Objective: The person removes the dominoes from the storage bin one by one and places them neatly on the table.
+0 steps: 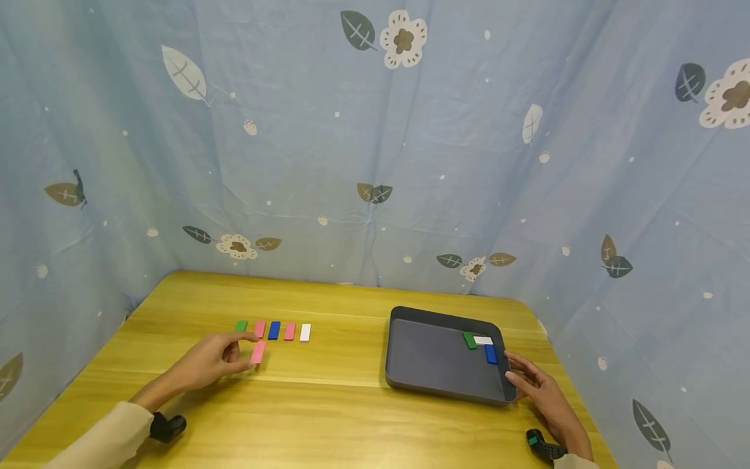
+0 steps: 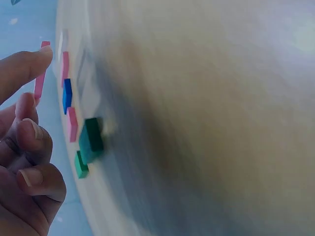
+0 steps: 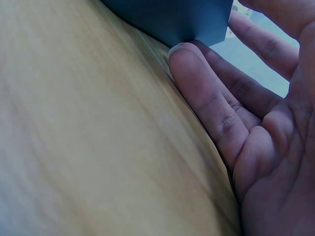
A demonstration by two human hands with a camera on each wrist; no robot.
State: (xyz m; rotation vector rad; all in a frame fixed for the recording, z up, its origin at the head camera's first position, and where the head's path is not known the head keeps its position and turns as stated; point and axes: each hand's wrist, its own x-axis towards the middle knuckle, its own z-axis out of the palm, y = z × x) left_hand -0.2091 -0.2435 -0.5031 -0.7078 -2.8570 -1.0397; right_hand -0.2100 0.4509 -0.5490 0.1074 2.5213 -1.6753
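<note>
My left hand [image 1: 213,358] pinches a pink block [image 1: 258,352] between thumb and index finger at the left of the table. In the left wrist view the pink block [image 2: 40,81] stands out from the fingertips, the other fingers curled. Just beyond lies a row of small blocks: green [image 1: 241,326], pink [image 1: 260,328], blue [image 1: 274,330], pink [image 1: 290,331] and white [image 1: 305,333]. A second, darker green block [image 2: 91,140] shows in the left wrist view. On the right, my right hand [image 1: 541,391] holds the grey tray [image 1: 430,387] by its right rim.
Inside the tray, at its far right corner, lie a green block [image 1: 470,341], a white block [image 1: 483,341] and a blue block [image 1: 491,354]. The wooden table [image 1: 328,417] meets a blue patterned curtain [image 1: 316,143] at the back and sides.
</note>
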